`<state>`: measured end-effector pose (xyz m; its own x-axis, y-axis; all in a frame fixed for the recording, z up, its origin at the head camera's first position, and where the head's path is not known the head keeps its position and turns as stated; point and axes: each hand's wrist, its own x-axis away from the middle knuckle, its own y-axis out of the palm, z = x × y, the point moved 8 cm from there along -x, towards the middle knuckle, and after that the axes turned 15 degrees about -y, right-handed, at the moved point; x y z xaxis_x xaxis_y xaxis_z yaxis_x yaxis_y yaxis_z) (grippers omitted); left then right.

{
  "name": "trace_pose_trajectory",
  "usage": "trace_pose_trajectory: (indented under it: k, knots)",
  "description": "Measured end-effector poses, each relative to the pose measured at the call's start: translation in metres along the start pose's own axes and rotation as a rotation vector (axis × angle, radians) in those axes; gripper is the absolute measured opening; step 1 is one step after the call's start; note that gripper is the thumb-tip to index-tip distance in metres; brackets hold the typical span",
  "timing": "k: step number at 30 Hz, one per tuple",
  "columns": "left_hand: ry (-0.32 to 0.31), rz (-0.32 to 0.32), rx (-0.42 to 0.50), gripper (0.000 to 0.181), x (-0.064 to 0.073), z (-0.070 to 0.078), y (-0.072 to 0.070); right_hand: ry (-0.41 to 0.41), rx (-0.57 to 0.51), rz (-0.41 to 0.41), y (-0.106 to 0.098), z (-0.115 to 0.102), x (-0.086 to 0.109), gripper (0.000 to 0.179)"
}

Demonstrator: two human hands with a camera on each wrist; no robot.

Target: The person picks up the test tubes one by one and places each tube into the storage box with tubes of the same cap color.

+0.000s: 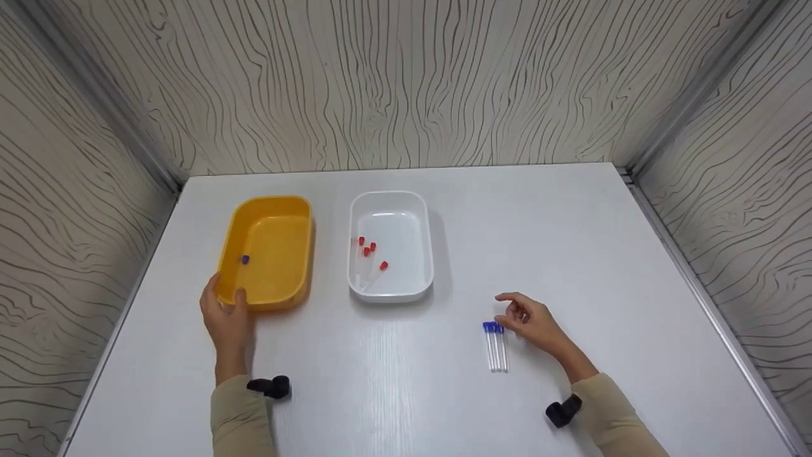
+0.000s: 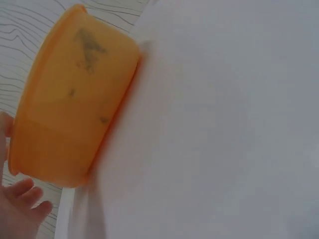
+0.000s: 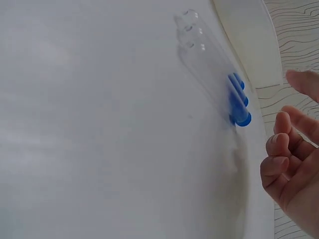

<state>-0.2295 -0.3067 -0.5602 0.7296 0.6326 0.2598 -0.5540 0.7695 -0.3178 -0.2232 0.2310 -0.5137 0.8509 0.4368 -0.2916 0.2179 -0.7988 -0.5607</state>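
Observation:
In the head view, my left hand [image 1: 229, 320] grips the near-left corner of the yellow tray [image 1: 303, 254], thumb and fingers at its rim. A blue-capped tube [image 1: 245, 259] lies inside against the left wall. The left wrist view shows the outer side of the yellow tray [image 2: 75, 109]. My right hand [image 1: 530, 322] hovers beside three blue-capped tubes [image 1: 495, 346], which lie side by side on the table. Its thumb and index finger stand apart and the other fingers are curled in. In the right wrist view that hand [image 3: 294, 154] holds nothing; the blue caps [image 3: 241, 117] lie beyond it.
A white tray [image 1: 415, 254] stands right of the yellow one, with several red-capped tubes [image 1: 366, 252] in its left part. All of this is on a white table [image 1: 393, 368], with wood-patterned panels [image 1: 406, 82] rising at the back and sides.

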Motion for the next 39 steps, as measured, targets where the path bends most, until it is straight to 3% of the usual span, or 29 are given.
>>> trace_pose_trajectory:
  k: [4, 6, 9, 14, 19, 28, 39]
  knots:
    - [-0.13, -0.148, 0.064, 0.061, -0.005, -0.014, 0.006, 0.007, -0.018, -0.01, -0.001, 0.006, 0.008, 0.035]
    - [-0.18, -0.187, 0.084, 0.062, -0.007, -0.02, 0.008, 0.008, -0.018, -0.02, -0.001, 0.008, 0.011, 0.035]
    - [-0.205, -0.227, 0.117, 0.064, -0.008, -0.025, 0.01, 0.005, -0.013, -0.037, -0.001, 0.009, 0.016, 0.036]
    - [-0.208, -0.276, 0.168, 0.067, -0.007, -0.025, 0.013, -0.006, -0.001, -0.082, 0.003, 0.009, 0.023, 0.041]
    - [-0.219, -0.292, 0.158, 0.069, -0.005, -0.025, 0.015, 0.015, -0.017, -0.129, 0.009, 0.036, 0.036, 0.057]
    - [-0.196, -0.349, 0.087, 0.075, 0.005, -0.019, 0.032, 0.024, 0.054, -0.21, 0.014, 0.045, 0.041, 0.094]
    - [-0.112, -0.396, -0.047, 0.089, 0.013, -0.011, 0.049, 0.021, 0.129, -0.27, 0.019, 0.042, 0.044, 0.101]
